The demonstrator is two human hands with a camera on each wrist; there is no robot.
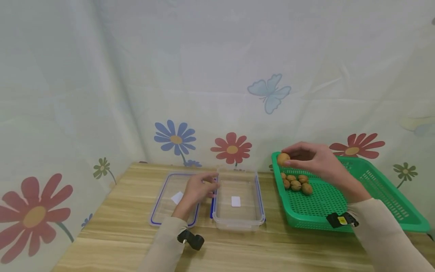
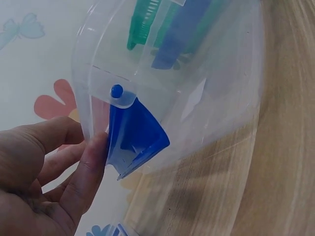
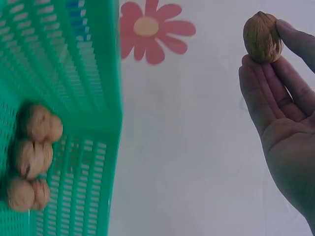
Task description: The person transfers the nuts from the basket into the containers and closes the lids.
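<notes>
Between thumb and fingertips, my right hand [image 1: 314, 160] pinches a walnut [image 1: 283, 159] above the left rim of a green basket [image 1: 283, 196]. The right wrist view shows this walnut [image 3: 263, 38] whole, with its pointed tip up. Several walnuts [image 1: 296, 185] lie together in the basket's left part. At the left wall of a clear plastic food container [image 1: 239, 223], my left hand [image 1: 200, 189] grips the edge. Up close in the left wrist view, the thumb of this hand [image 2: 54, 167] is beside a blue clasp [image 2: 135, 137] that hangs outward. A white paper slip [image 1: 236, 201] lies in the container.
A clear lid with a blue seal [image 1: 159, 211] lies on the wooden table [image 1: 112, 223] left of the container, partly behind my left forearm. Another white slip [image 1: 177, 197] shows at the lid. A flower-printed curtain [image 1: 217, 94] hangs behind the table.
</notes>
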